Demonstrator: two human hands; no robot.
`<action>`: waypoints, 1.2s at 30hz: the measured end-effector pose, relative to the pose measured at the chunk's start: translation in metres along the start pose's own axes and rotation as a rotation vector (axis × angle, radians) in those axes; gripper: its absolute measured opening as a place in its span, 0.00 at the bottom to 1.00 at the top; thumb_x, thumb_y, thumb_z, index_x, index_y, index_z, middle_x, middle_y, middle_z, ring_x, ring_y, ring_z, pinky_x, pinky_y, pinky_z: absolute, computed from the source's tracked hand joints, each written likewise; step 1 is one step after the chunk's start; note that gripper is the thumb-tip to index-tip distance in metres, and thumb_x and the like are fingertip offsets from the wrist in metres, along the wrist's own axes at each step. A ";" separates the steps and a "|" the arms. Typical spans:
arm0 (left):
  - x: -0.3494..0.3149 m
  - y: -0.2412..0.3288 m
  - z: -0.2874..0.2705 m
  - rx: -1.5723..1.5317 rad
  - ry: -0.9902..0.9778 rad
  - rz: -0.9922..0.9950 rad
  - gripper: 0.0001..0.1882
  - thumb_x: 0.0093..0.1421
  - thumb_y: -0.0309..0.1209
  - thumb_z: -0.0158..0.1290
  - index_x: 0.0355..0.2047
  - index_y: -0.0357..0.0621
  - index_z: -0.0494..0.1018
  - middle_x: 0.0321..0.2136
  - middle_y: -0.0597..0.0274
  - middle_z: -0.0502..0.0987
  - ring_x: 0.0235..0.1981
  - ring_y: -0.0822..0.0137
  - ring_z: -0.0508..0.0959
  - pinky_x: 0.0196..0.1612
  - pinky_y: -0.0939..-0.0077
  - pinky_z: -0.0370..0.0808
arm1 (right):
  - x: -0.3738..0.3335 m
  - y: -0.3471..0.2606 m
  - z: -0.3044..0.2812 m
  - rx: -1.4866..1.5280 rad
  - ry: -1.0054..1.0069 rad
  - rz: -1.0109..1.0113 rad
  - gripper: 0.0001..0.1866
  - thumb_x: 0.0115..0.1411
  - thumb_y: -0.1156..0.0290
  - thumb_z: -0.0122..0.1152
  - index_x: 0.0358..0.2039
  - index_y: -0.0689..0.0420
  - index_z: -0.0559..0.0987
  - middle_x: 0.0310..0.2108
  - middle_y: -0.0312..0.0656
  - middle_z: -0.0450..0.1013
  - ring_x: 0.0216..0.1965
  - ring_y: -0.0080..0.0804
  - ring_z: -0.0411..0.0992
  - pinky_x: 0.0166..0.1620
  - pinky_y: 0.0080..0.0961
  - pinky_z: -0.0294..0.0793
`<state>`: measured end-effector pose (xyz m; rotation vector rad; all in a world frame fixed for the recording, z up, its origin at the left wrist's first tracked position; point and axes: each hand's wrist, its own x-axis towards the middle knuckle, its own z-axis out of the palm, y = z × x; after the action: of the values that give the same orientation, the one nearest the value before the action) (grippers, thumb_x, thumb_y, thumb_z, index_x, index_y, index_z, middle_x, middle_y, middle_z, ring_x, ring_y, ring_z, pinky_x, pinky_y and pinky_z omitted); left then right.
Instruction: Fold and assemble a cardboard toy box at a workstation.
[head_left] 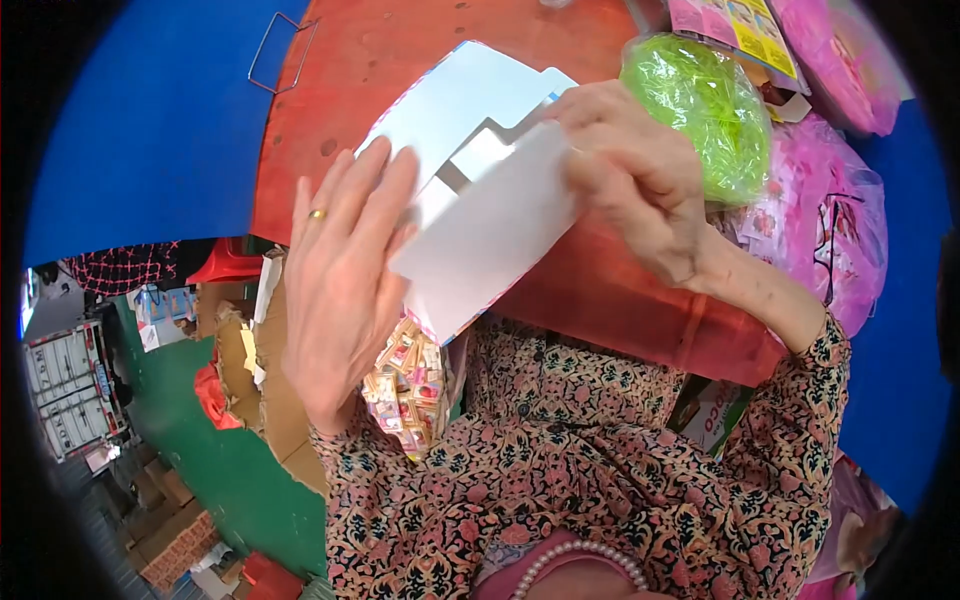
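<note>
Above red tabletop (365, 50), white folded colour-edged cardboard (490, 240), right hand (640, 170) gripping it, left hand (345, 260) outstretched

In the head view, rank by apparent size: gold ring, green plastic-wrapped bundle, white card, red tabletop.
1. Red tabletop
2. White card
3. Green plastic-wrapped bundle
4. Gold ring
Nearness to the camera may enlarge the card, so true sizes are unsure.

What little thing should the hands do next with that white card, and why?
Maybe ease the front white panel flat with the right hand, while the left hand steadies the card. The panel looks tilted up, the right fingers grip its upper right end, and the left hand is spread against the card's left side.
</note>
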<state>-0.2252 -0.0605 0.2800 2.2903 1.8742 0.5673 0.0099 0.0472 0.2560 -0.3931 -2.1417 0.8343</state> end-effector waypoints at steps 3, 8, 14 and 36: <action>0.014 0.008 0.005 0.149 -0.006 0.139 0.19 0.59 0.26 0.50 0.52 0.38 0.70 0.52 0.43 0.70 0.56 0.44 0.69 0.56 0.47 0.68 | -0.017 0.007 0.007 0.373 0.140 0.100 0.18 0.66 0.66 0.47 0.23 0.63 0.74 0.35 0.45 0.75 0.43 0.41 0.70 0.47 0.32 0.68; 0.031 0.007 0.009 0.144 0.073 0.090 0.14 0.57 0.23 0.51 0.44 0.36 0.72 0.46 0.47 0.75 0.43 0.48 0.78 0.37 0.58 0.78 | -0.015 0.004 0.001 0.508 0.068 0.464 0.19 0.61 0.63 0.55 0.16 0.60 0.72 0.23 0.38 0.72 0.41 0.37 0.70 0.47 0.33 0.67; 0.023 -0.005 0.011 0.014 0.264 0.053 0.12 0.57 0.24 0.54 0.42 0.39 0.74 0.40 0.50 0.78 0.35 0.49 0.80 0.36 0.60 0.77 | 0.022 0.021 -0.031 0.584 -0.420 0.548 0.15 0.50 0.62 0.71 0.24 0.61 0.80 0.24 0.38 0.75 0.38 0.33 0.72 0.46 0.29 0.69; 0.012 -0.016 -0.005 -0.053 0.138 -0.061 0.13 0.58 0.23 0.54 0.44 0.38 0.77 0.37 0.48 0.80 0.35 0.49 0.81 0.37 0.67 0.76 | 0.074 -0.004 0.006 -0.182 -0.748 0.122 0.26 0.49 0.63 0.64 0.49 0.60 0.79 0.45 0.43 0.75 0.46 0.38 0.73 0.48 0.32 0.71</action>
<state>-0.2400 -0.0463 0.2818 2.2042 1.9566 0.7749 -0.0421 0.0802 0.2977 -0.3369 -2.9237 0.9572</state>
